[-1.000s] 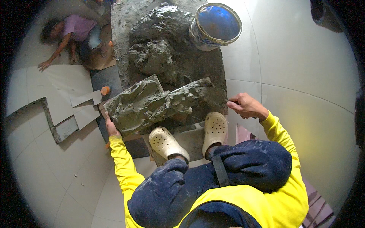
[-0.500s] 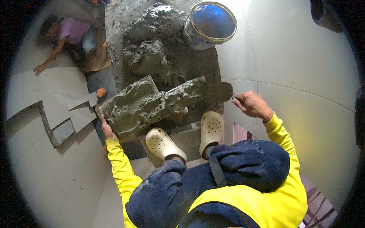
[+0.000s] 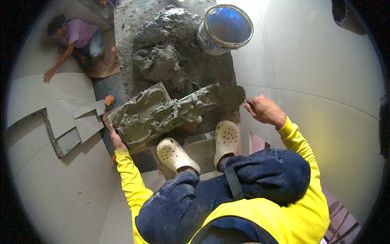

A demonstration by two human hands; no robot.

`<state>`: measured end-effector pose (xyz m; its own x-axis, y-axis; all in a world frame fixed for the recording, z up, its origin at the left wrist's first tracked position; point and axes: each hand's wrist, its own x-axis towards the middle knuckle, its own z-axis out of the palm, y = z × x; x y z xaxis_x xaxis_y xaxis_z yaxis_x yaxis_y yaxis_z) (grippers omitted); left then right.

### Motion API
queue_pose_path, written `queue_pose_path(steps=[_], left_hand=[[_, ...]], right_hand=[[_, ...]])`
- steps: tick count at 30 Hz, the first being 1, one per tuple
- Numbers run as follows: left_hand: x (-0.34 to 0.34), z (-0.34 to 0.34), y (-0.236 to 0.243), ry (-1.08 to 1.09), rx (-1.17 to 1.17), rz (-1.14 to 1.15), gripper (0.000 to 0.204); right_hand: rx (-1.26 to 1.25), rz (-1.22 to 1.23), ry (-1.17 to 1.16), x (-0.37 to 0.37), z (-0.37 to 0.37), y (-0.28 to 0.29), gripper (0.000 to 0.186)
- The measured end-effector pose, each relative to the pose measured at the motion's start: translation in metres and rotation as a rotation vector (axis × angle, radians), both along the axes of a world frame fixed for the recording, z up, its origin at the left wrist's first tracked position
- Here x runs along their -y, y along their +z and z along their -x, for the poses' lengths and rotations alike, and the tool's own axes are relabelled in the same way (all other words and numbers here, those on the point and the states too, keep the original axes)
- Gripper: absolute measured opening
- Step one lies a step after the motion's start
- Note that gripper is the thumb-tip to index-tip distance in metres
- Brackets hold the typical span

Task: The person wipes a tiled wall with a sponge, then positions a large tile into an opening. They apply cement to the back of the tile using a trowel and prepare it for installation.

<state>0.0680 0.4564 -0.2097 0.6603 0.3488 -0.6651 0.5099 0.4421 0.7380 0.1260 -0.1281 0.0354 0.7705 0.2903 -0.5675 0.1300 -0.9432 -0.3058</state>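
Observation:
My left hand (image 3: 117,138) grips the near left end of an L-shaped cut tile (image 3: 164,90), whose upper face is thickly coated with wet grey mortar (image 3: 142,114). In my right hand (image 3: 266,110) is the handle of a trowel (image 3: 232,96). Its dark, mortar-smeared blade lies at the tile's right end, close to the coating there; whether they touch I cannot tell. The fingers of my right hand are closed round the handle, which they mostly hide.
Beyond the tile, a mound of mortar (image 3: 158,57) covers a grey board, with a blue-lined bucket (image 3: 227,26) at its right. My cream clogs (image 3: 172,154) stand just nearer. At far left another person (image 3: 79,36) reaches toward pale tiles with a stepped gap (image 3: 50,130).
My right hand and the trowel have shifted slightly left toward the coated tile. My left hand stays on the tile's end. The other person's head and arm have moved a little.

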Motion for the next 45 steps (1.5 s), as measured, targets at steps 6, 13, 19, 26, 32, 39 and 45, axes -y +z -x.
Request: queue_pose_path(steps=[6,13,19,26,32,39,45], left_hand=[[-0.035,0.014,-0.028,0.019,0.076,-0.094,0.061],[-0.015,0.003,-0.021,0.009,0.079,0.008,0.061],[-0.025,0.006,-0.023,0.034,-0.003,-0.208,0.060],[-0.012,0.003,-0.005,0.010,0.088,0.008,0.058],[0.000,-0.003,0.006,0.022,0.070,0.007,0.062],[-0.017,-0.004,-0.006,0.005,-0.011,-0.112,0.065],[-0.007,-0.004,-0.001,0.031,-0.091,-0.216,0.068]], right_hand=[[-0.053,-0.140,-0.048,-0.026,0.004,0.013,0.032],[-0.212,-0.126,0.025,-0.030,0.015,-0.014,0.032],[-0.188,-0.080,0.058,-0.018,0.008,0.016,0.030],[-0.148,-0.008,0.042,0.006,0.020,0.001,0.029],[-0.152,-0.062,0.263,-0.028,0.011,0.017,0.026],[0.180,0.095,0.784,-0.085,-0.010,-0.007,0.017],[0.252,0.119,0.775,-0.106,-0.045,0.000,0.014]])
